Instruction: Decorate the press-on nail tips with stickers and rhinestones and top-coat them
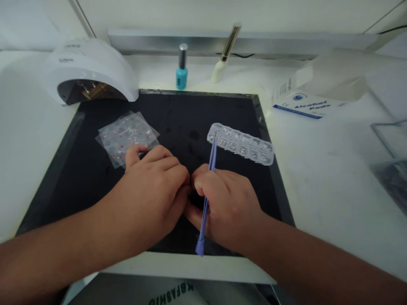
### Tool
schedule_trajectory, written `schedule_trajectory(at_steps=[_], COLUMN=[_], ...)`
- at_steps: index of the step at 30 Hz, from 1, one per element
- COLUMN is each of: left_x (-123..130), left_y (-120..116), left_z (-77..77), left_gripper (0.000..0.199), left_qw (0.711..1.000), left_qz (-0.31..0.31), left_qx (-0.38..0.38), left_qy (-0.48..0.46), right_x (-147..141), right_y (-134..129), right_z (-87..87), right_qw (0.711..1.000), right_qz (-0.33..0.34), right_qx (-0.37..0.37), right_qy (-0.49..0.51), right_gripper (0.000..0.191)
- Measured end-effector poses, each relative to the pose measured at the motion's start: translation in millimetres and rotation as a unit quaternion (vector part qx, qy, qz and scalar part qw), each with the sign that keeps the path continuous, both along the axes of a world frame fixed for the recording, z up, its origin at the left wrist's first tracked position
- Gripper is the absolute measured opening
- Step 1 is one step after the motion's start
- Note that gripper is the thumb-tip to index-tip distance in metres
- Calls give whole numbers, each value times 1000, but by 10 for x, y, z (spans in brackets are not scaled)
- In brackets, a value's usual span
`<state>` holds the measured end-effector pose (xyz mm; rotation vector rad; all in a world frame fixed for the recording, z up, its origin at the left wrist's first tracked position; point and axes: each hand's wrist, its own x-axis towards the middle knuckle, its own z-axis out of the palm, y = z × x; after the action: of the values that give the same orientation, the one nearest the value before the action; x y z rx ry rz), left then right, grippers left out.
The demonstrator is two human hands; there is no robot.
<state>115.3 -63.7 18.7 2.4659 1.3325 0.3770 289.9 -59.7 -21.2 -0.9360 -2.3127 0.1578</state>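
Note:
My left hand [155, 186] is over the middle of the black mat [178, 114], its fingers curled; what they hold, if anything, is hidden. Close beside it on the right, my right hand [225, 199] is closed on purple tweezers [204, 220]. The tweezers' tips point away from me, near the left end of a clear compartment case [243, 148] with small pieces inside. The fingertips of both hands meet or nearly meet. Beyond my left hand lie clear sticker sheets [127, 131] with red and white spots, overlapping.
A white lamp [92, 63] with an open front stands at the back left. Behind the mat are a turquoise polish bottle [181, 76] and a pale bottle with a gold cap [219, 70]. An alcohol pads box [302, 99] sits at the back right.

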Motion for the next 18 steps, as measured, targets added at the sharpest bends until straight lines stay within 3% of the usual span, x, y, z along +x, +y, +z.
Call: schedule_trajectory(at_steps=[18], left_x=[21], left_y=[-4], left_z=[14], left_gripper=[27], left_qw=[999], left_qz=[39], left_qx=[0], left_qy=[22], right_x=[-18], right_y=[17], right_z=[-1], right_qw=[1000], right_qz=[2], right_qx=[11], right_qy=[6], right_gripper=[12])
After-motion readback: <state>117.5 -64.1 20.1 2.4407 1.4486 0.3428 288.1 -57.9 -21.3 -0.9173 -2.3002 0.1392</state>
